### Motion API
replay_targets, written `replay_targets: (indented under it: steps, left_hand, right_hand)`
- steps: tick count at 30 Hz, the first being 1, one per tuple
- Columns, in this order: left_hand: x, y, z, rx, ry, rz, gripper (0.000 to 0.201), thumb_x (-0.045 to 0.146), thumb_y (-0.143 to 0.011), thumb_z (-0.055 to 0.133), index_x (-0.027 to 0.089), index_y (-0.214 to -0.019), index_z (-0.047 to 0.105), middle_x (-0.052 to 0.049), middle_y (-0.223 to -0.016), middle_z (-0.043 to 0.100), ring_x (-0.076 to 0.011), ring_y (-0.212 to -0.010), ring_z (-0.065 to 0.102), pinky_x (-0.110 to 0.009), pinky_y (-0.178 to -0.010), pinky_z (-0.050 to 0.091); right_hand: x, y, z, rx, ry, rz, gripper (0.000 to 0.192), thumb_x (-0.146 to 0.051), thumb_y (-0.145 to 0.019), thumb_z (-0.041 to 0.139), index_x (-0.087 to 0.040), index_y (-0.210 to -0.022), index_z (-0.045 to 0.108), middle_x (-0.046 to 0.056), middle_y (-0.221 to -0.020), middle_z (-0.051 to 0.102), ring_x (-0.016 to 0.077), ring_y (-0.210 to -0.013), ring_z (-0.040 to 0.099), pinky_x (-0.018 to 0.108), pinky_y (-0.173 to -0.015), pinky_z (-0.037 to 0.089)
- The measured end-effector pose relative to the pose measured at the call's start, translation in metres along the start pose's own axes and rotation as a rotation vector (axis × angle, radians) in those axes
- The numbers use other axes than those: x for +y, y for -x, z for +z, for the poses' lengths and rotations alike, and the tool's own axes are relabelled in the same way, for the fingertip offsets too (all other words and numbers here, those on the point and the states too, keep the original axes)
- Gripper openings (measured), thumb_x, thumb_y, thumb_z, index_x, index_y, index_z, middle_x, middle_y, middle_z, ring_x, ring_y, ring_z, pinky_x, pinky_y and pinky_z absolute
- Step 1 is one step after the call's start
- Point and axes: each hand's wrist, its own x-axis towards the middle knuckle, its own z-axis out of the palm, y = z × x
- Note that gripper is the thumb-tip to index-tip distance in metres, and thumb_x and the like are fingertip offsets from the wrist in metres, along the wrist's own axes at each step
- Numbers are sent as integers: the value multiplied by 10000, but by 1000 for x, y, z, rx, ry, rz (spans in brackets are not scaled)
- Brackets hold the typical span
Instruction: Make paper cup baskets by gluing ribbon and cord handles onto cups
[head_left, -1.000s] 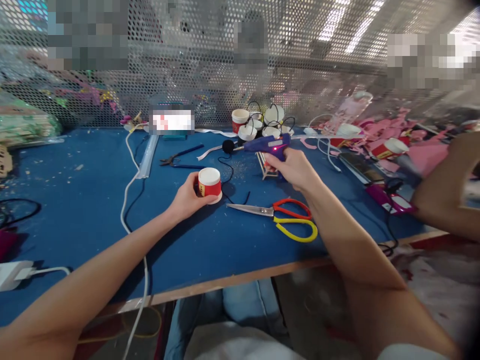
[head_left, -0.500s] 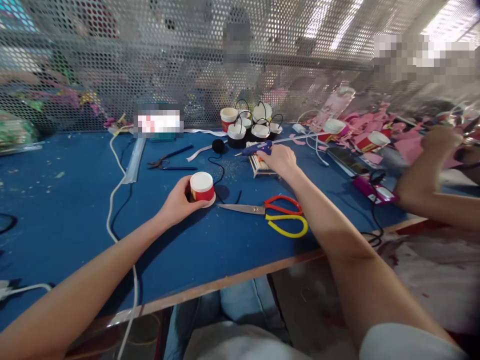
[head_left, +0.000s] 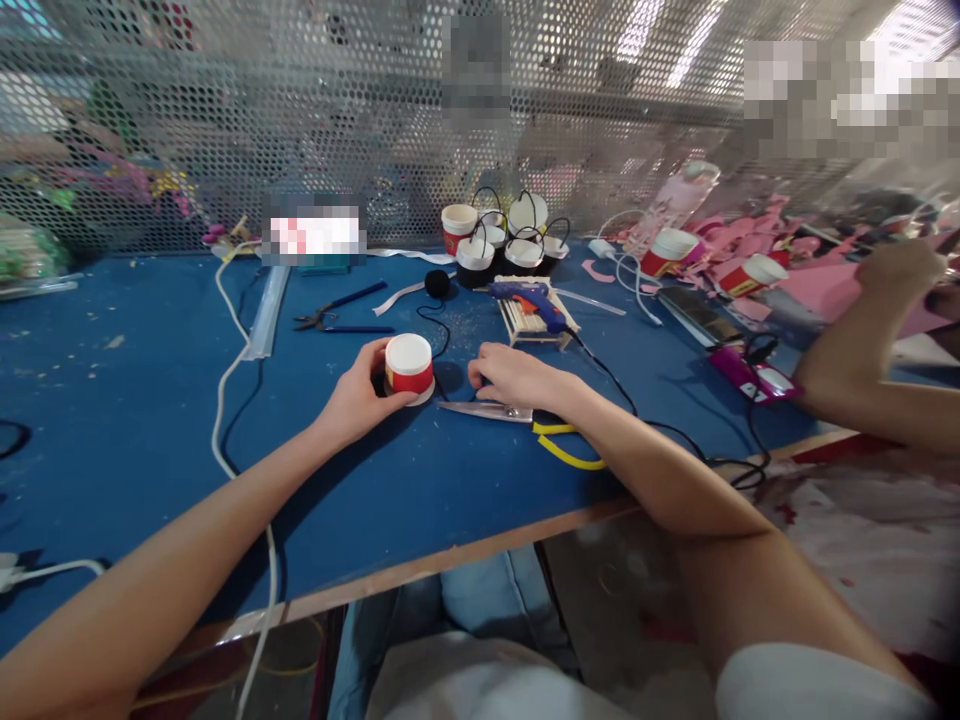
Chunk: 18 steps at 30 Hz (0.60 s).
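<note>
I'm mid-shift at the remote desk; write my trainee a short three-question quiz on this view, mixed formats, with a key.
1. True or false: the blue plastic glue gun lies on the small slatted wooden stand.

2. Multiple choice: what does the left hand hold?
A) Blue-handled metal pliers
B) Upturned red-and-white paper cup
C) Round black ball

3. Short answer: which of the person's hands is nearer the steel-bladed scissors with a yellow handle?

Key:
1. True.
2. B.
3. The right hand.
</note>
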Motion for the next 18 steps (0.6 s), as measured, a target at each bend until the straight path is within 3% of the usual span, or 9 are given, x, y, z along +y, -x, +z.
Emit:
replay_targets:
  steps: [4,8,10,13,16,18]
  left_hand:
    - [-1,-1,-1,42,-56,1,710,332,-632,739,225,-1249,403,-91,-1221,564,-256,-1112,553,-454,-948,448]
    - [-5,-5,4,33,-29,7,704,334,-640,734,227,-1246,393,-105,-1207,569,-262,-1075,575,-459,-893,478]
    - [-7,-7,7,18,9,24,703,318,-645,735,222,-1246,385,-111,-1191,574,-253,-1067,579,-438,-872,492]
    - [-3,-8,6,75,-30,77,762,324,-618,763,201,-1259,369,-134,-1194,554,-251,-1066,572,-422,-857,497]
    - [18,-1,-2,262,-236,268,703,355,-641,757,169,-1225,414,-157,-1170,532,-250,-1017,569,-416,-822,499]
    - [38,9,-7,304,-319,526,559,338,-670,744,174,-1133,476,-126,-1073,584,-240,-992,568,-388,-805,500]
  right_hand:
    - [5,-3,0,1,-82,15,87,-135,-774,557,-146,-691,578,73,-838,572,119,-656,494,239,-589,359]
    - [9,2,-8,149,-141,115,84,-152,-824,491,-139,-763,548,59,-732,594,117,-608,509,245,-562,376]
    - [10,9,-17,253,-318,159,67,-170,-830,488,-144,-837,549,24,-664,593,105,-566,516,230,-522,392]
    - [10,22,-34,457,-827,139,158,-168,-792,545,-153,-943,588,-12,-626,594,79,-500,510,205,-455,404]
    - [-2,36,-44,684,-1148,93,138,-173,-783,568,-146,-900,635,11,-697,640,77,-547,571,211,-507,473]
    - [-18,42,-42,694,-1197,51,117,-183,-772,596,-148,-872,647,27,-753,675,104,-634,633,240,-599,526]
